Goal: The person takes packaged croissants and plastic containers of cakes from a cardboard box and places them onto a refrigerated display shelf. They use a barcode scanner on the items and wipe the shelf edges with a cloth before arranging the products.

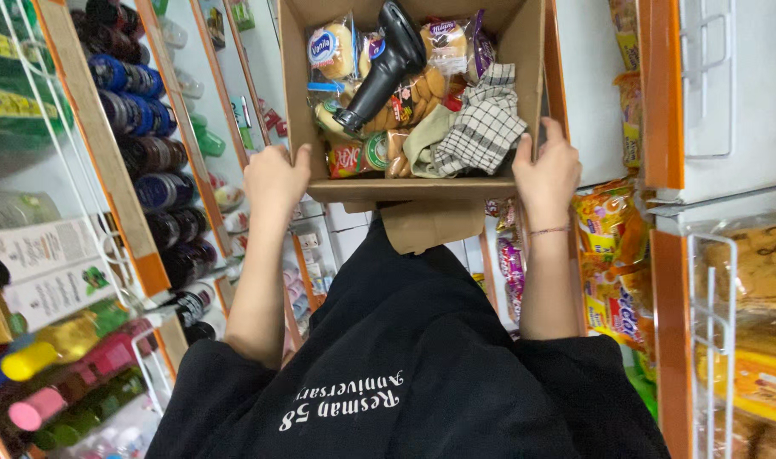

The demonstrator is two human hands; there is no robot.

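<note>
Head view looks down your own front; your left hand (273,180) grips the near left corner of an open cardboard box (413,189), fingers curled over its rim, and your right hand (546,174) clasps the near right corner the same way, thumb on the outer wall; a thin bracelet (549,229) circles that wrist; you hold the box out in front of your chest, between two runs of shop shelving, with one loose brown flap hanging under its near edge.

Inside the box lies one black handheld scanner (386,64), smooth plastic, tilted with its head towards the far wall; beside it a checked cloth (483,127), grey lines on white, crumpled over a plain pale cloth; around them sit clear glossy packets of round biscuits (333,51), at least four, with blue, red and purple labels.

On your left, a slanted rack holds rows of dark bottles (158,191) with blue and maroon wrappers; below them stand bottles with yellow and pink caps (31,387); on your right hang shiny yellow-orange snack bags (605,246), several, too crowded to count; a white wire rack (711,340) fronts bread in orange-trimmed packaging.
</note>
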